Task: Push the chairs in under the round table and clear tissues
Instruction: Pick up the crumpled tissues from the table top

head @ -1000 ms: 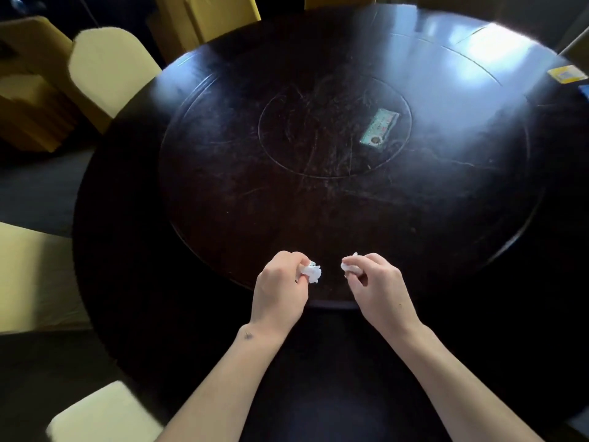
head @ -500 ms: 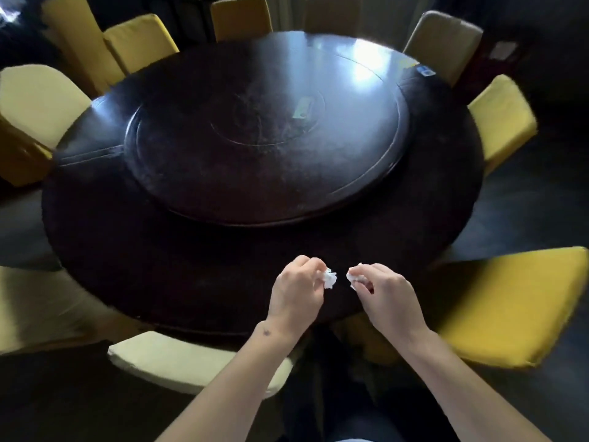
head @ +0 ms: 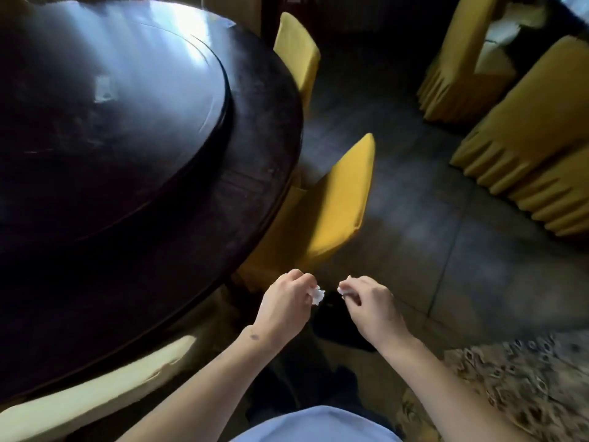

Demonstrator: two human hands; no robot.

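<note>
My left hand grips a small crumpled white tissue in curled fingers. A second white tissue scrap is pinched in my right hand. Both hands hover over the dark floor, off the right edge of the round dark table. A yellow-covered chair stands tucked against the table's right rim, just beyond my hands. Another yellow chair is pushed in farther back. A pale chair back shows below the table's near edge.
Two more yellow skirted chairs stand apart at the right, one behind the other. A patterned rug lies at the lower right. Grey floor tiles stretch between the table and those chairs. A raised turntable covers the tabletop.
My view has swung right and away from the table. Both hands, still holding the tissues, have left the tabletop and now hang over the floor beside the table.
</note>
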